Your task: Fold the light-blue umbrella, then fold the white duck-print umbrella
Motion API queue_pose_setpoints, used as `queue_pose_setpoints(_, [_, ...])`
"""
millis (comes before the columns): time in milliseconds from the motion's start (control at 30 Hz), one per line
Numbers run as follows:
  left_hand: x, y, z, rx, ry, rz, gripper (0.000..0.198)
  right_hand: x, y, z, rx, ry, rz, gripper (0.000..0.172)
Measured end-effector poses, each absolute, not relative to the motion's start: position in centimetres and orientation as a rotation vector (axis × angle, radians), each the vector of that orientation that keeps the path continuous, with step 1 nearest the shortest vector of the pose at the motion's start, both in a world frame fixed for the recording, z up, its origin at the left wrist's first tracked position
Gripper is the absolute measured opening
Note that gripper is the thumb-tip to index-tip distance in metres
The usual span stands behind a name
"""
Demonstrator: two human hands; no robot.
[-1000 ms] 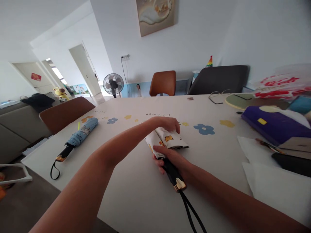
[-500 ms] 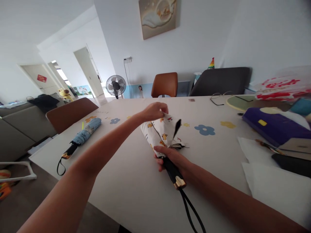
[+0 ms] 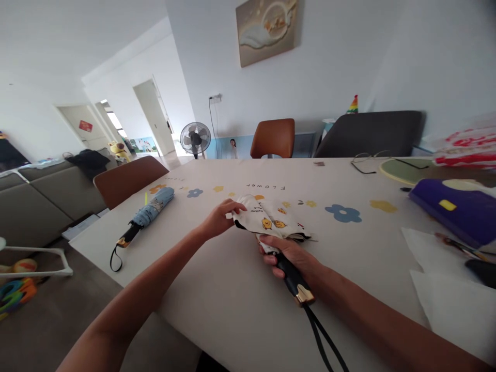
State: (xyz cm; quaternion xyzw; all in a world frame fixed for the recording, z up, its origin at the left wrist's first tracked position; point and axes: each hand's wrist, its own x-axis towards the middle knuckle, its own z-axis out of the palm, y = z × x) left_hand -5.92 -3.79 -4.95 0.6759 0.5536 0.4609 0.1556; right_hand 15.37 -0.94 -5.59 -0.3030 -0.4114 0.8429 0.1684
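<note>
A white folding umbrella [image 3: 267, 219] with yellow cartoon prints lies collapsed and loosely bunched above the table, its black handle [image 3: 291, 276] pointing toward me. My right hand [image 3: 289, 253] wraps round it where the handle meets the cloth. A gold-coloured end cap and a black wrist loop [image 3: 321, 330] hang past that hand. At the canopy's left edge, my left hand [image 3: 222, 217] pinches a fold of the cloth between thumb and fingers. Farther left rests a blue folding umbrella [image 3: 153, 206], rolled up, with a black and gold handle.
The white table [image 3: 217, 279] carries flower prints. On its right lie white paper sheets [image 3: 457, 305], a purple box [image 3: 451, 206], eyeglasses [image 3: 364, 168] and a red and white plastic bag [image 3: 468, 142]. Chairs, including a brown one [image 3: 273, 138], stand around it; a fan [image 3: 196, 138] is behind.
My left hand has moved from the canopy's far top down to its left edge, drawing a fold of cloth across. My right hand keeps its hold. The view has shifted slightly left.
</note>
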Motion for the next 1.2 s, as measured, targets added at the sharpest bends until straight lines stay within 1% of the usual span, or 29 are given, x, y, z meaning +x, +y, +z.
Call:
queue_pose_setpoints(167, [-4.4,-4.1,-4.6,2.062,1.562,1.421,0.02,15.5,-0.6,-6.5,-0.771,-1.178,2.4,0.026])
queue_pose_setpoints(300, [-4.0,-4.3,-5.0,2.039,1.434,1.501,0.027,15.4,-0.3,-6.6,-0.773,-1.145,2.416,0.032])
queue_pose_setpoints(400, [-4.1,-4.6,-5.5,1.942,1.347,1.499,0.031,15.2,-0.1,-6.4,-0.789,-1.102,2.485,0.045])
queue_pose_setpoints(500, [-4.3,-5.0,-5.6,1.821,1.309,1.482,0.023,15.1,-0.2,-6.1,-0.745,-1.078,2.518,0.055])
queue_pose_setpoints(600, [-4.7,-5.3,-5.4,1.825,1.231,1.318,0.013,15.1,-0.4,-5.8,-0.713,-1.069,2.488,0.053])
queue_pose_setpoints(700, [-5.1,-5.2,-5.5,1.858,1.194,1.165,0.011,15.0,-0.3,-6.0,-0.759,-1.1,2.484,0.048])
queue_pose_setpoints(1033, [-5.5,-5.4,-5.2,1.798,1.138,1.104,0.011,15.0,-0.8,-5.9,-0.847,-1.236,2.334,0.022])
queue_pose_setpoints(1100, [-5.6,-5.5,-4.9,1.788,1.152,1.11,0.011,15.2,-0.9,-5.9,-0.886,-1.312,2.329,0.022])
queue_pose_setpoints(1200, [-5.9,-5.4,-5.2,1.816,1.197,1.129,0.013,15.5,-0.9,-6.0,-0.908,-1.447,2.329,0.027])
